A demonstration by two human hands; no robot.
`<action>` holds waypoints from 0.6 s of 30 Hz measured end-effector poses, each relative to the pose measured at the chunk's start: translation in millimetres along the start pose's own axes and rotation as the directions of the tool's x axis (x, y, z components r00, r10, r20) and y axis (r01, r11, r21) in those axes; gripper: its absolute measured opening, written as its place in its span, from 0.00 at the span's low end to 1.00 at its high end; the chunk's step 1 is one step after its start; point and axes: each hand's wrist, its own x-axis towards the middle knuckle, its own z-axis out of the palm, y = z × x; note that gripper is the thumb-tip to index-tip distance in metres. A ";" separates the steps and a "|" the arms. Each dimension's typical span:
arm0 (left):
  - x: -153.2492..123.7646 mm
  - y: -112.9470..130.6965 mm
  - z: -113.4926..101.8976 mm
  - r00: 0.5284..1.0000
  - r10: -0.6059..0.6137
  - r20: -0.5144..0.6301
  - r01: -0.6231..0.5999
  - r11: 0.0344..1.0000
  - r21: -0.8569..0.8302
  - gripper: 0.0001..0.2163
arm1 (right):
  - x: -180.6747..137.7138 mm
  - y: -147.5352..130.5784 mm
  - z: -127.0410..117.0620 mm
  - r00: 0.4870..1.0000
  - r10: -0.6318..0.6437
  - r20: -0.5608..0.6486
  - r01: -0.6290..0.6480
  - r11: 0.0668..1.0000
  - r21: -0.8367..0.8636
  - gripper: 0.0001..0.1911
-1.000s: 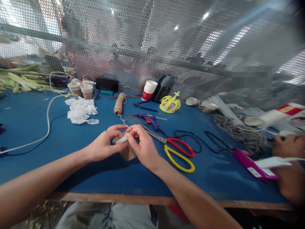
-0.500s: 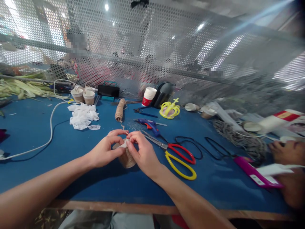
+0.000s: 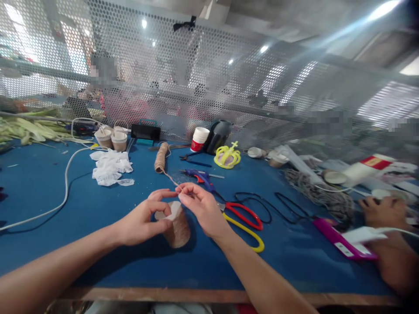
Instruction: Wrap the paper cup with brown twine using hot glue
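My left hand (image 3: 140,221) is closed on the rim of a small cup (image 3: 178,230) that looks wrapped in brown twine and has a white inside. The cup tilts a little above the blue table. Past its far rim, my right hand (image 3: 203,210) pinches a strand of twine (image 3: 172,179). That strand runs back to a roll of twine (image 3: 161,158) on the table. Scissors (image 3: 244,213) with one red and one yellow handle lie beside my right hand, which hides their blades. A blue glue gun (image 3: 200,178) rests just beyond.
White crumpled gloves (image 3: 111,165) and twine-wrapped cups (image 3: 119,140) stand at the left. Behind are pliers (image 3: 196,161), paper cups (image 3: 199,138), a dark kettle (image 3: 218,136) and a yellow crown (image 3: 227,157). At right, a co-worker's hand (image 3: 382,211) is near a purple power strip (image 3: 340,240).
My right hand has moved up off the cup's rim, drawing the twine straighter. The cup shows more now, in my left hand. The view has shifted slightly.
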 end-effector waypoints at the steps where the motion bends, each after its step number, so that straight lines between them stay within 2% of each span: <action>1: -1.5 2.1 0.4 0.999 0.008 0.043 -0.007 0.999 -0.038 0.04 | 1.3 -2.4 -2.1 0.999 0.050 -0.014 -0.048 0.996 0.073 0.06; 4: -7.3 11.4 0.9 0.981 0.056 0.186 -0.024 0.985 -0.170 0.05 | 5.9 -9.7 -8.9 0.989 0.144 -0.037 -0.126 0.943 0.308 0.07; 6: -10.8 18.4 1.2 0.945 0.104 0.309 -0.031 0.972 -0.233 0.05 | 9.2 -12.7 -12.0 0.985 0.170 -0.029 -0.143 0.900 0.412 0.09; 10: -15.0 27.0 3.3 0.844 0.184 0.503 -0.044 0.960 -0.276 0.03 | 12.9 -7.4 -5.9 0.982 0.187 0.030 -0.186 0.923 0.338 0.09; 12: -16.6 27.1 5.5 0.839 0.196 0.507 -0.061 0.961 -0.270 0.02 | 12.7 0.7 3.6 0.969 0.212 0.128 -0.233 0.955 0.183 0.08; 15: -20.1 23.6 8.2 0.885 0.223 0.409 -0.119 0.957 -0.265 0.02 | 11.3 13.3 16.9 0.893 0.310 0.325 -0.295 0.951 -0.095 0.07; 16: -21.4 22.1 8.4 0.902 0.235 0.361 -0.144 0.954 -0.262 0.02 | 11.1 15.9 18.7 0.871 0.338 0.358 -0.300 0.941 -0.159 0.06; 18: -23.2 18.9 7.1 0.936 0.229 0.266 -0.176 0.962 -0.209 0.03 | 12.4 17.4 16.2 0.866 0.360 0.347 -0.288 0.927 -0.242 0.05</action>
